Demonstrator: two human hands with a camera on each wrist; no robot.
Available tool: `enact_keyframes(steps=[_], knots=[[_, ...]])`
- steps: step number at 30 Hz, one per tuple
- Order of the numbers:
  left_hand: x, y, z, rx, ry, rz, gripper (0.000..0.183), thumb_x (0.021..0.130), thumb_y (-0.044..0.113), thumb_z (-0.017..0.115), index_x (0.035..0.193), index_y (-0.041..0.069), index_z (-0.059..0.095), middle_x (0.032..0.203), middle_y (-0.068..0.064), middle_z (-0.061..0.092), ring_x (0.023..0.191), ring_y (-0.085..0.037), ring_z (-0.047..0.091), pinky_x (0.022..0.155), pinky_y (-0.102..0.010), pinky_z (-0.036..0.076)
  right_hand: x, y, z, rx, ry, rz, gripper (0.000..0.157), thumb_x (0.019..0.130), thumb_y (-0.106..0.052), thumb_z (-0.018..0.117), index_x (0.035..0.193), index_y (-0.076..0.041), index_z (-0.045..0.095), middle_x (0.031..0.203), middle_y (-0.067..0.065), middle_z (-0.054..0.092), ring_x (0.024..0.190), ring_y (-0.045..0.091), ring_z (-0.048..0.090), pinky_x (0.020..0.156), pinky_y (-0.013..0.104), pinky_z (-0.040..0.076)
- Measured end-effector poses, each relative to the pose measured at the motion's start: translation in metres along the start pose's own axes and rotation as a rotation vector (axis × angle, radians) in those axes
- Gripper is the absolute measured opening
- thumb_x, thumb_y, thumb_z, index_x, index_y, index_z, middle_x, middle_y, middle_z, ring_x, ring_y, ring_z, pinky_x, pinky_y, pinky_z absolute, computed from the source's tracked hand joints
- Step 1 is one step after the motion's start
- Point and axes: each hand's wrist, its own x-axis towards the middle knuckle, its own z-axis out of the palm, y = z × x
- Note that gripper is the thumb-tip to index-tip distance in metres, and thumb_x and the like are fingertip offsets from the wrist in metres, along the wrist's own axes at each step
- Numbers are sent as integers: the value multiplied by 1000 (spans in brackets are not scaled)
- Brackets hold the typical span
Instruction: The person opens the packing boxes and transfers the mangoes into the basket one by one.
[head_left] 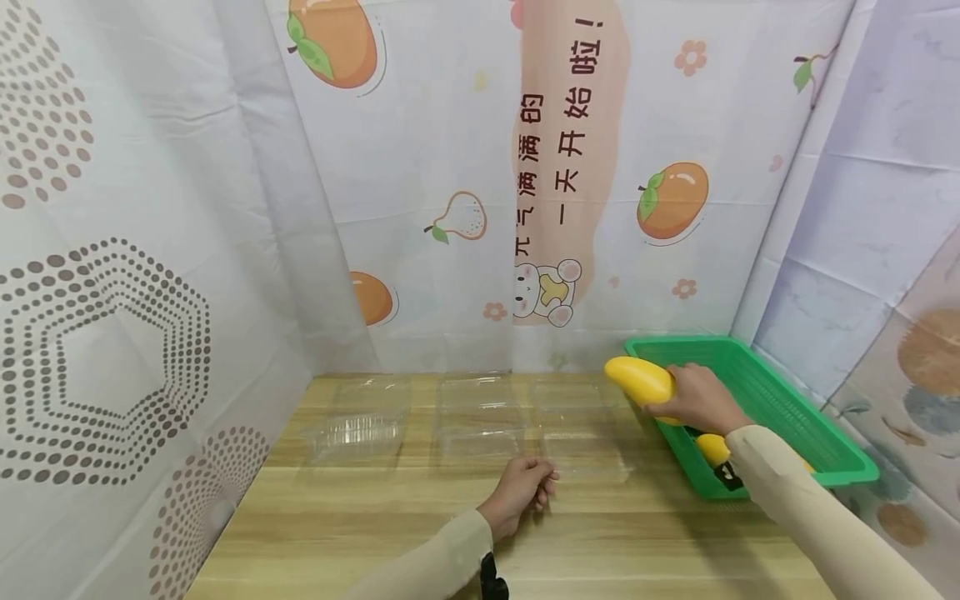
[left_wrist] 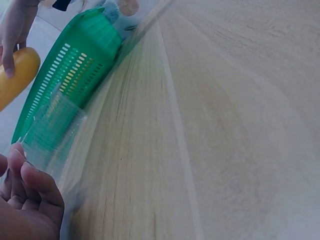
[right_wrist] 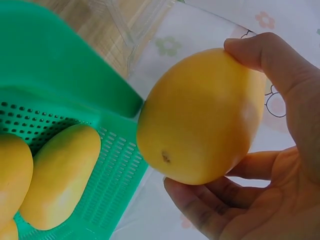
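Note:
My right hand [head_left: 697, 400] grips a yellow mango [right_wrist: 200, 115] between thumb and fingers, raised over the left rim of the green basket [head_left: 832, 475]. A small brown mark shows on the fruit's end in the right wrist view. More mangoes [right_wrist: 62, 177] lie inside the basket. My left hand [head_left: 521, 492] rests low over the table with loosely curled fingers and no object in its grasp. Its fingertips are right by the front left corner of the right-hand clear plastic container [head_left: 581, 450].
Two more clear plastic containers, a middle one [head_left: 480, 433] and a left one [head_left: 356, 433], stand in a row along the back of the wooden table [head_left: 360, 533]. Printed curtains [head_left: 450, 125] enclose the back and both sides. The basket stands against the right side.

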Motion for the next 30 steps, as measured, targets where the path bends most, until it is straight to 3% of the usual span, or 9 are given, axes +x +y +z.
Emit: enact_keyframes(steps=[13,30], knots=[[2,-2,0,5,8,1,24,95,18,55,92,-3,65,66,-2,58,48,-6,46,43,-18,41,-3,5,-9,7,2,30,50,73,-47,77,86,-2,59,66,5,46,62,20,41,52,30,34],[1,0,0,1,9,-9,22,95,20,56,88,1,66,67,-3,59,49,-7,46,43,-18,41,-4,28,-10,5,-18,75,53,75,-51,75,82,-3,55,65,6,44,58,20,40,49,30,32]])
